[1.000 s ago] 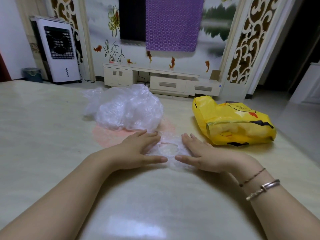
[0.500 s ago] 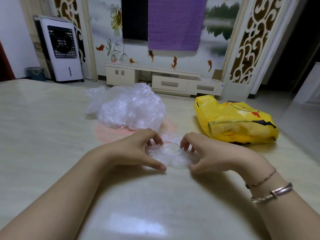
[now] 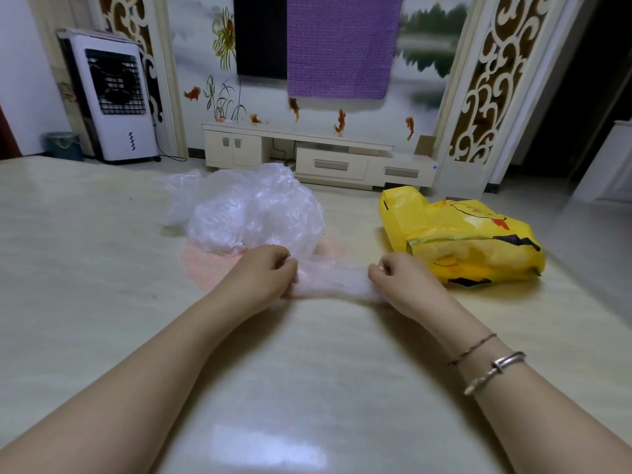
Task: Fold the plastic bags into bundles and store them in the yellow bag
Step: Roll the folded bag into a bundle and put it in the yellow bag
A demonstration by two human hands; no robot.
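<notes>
A clear plastic bag (image 3: 333, 280), gathered into a narrow strip, stretches between my two hands just above the table. My left hand (image 3: 261, 271) grips its left end with curled fingers. My right hand (image 3: 402, 280) grips its right end the same way. Behind my left hand lies a crumpled heap of clear plastic bags (image 3: 253, 210). The yellow bag (image 3: 458, 239) lies on its side to the right of my right hand, its mouth turned toward me.
The pale glossy table (image 3: 307, 388) fills the foreground, with a faint pink patch (image 3: 205, 265) under the heap. Beyond the table stand a white TV cabinet (image 3: 314, 155) and a white air cooler (image 3: 113, 94) at the back left.
My hands went from pressing the bag flat on the table to curling around it, then moved apart, pulling the bag out into a strip.
</notes>
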